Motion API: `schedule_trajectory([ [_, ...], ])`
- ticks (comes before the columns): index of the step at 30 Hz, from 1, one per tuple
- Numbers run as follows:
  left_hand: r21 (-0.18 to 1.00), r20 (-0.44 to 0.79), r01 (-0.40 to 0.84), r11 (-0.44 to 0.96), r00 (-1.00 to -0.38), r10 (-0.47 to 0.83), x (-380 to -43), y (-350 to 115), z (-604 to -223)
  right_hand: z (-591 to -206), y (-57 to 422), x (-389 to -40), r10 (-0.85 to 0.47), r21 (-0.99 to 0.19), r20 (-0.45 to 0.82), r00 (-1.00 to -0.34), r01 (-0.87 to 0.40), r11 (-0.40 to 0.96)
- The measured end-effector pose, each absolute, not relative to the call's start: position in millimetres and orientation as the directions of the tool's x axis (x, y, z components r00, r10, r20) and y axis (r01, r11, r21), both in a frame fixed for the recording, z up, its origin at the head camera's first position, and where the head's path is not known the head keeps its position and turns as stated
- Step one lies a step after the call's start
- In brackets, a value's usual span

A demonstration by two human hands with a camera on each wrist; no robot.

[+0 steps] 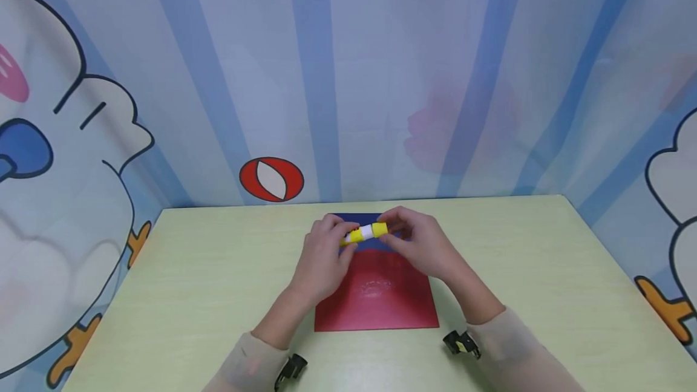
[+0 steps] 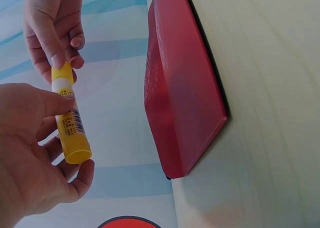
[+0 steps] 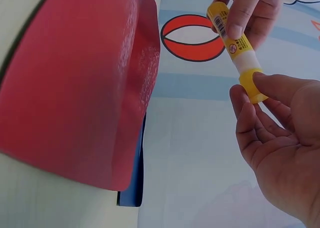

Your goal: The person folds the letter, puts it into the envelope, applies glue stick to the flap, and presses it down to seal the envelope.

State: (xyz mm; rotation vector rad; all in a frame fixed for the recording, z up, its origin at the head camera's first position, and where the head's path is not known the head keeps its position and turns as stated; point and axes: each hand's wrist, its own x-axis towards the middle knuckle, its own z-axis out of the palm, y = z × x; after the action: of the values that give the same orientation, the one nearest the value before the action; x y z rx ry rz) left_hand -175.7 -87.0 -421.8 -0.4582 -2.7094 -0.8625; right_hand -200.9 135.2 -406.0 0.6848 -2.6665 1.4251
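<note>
A yellow glue stick with a white band is held between both hands, above the far part of a red sheet. My left hand grips its printed body, thumb along the label. The thumb and fingers of my right hand pinch the yellow cap at the other end. The white band shows between body and cap; whether the cap is fully seated I cannot tell. Shiny streaks mark the red sheet's raised far part. Behind it shows a blue piece, partly hidden by the hands.
The sheets lie on a pale wooden table. A printed backdrop with blue stripes and cartoon figures stands along the table's far edge and sides. Small black devices sit at both wrists.
</note>
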Motion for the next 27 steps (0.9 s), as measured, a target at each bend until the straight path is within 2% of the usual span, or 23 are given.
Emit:
schedule_trajectory([
  [14, 0.501, 0.319, 0.371, 0.782, -0.919, 0.232, -172.7, -85.9, -423.0, -410.4, 133.8, -197.3, -0.356, -0.765, 0.235, -0.905, -0.398, 0.507],
  [27, 0.485, 0.332, 0.389, 0.783, -0.910, 0.247, -173.5, -87.4, -425.3, -411.3, 133.0, -199.0, -0.412, -0.745, 0.259, -0.873, -0.452, 0.490],
])
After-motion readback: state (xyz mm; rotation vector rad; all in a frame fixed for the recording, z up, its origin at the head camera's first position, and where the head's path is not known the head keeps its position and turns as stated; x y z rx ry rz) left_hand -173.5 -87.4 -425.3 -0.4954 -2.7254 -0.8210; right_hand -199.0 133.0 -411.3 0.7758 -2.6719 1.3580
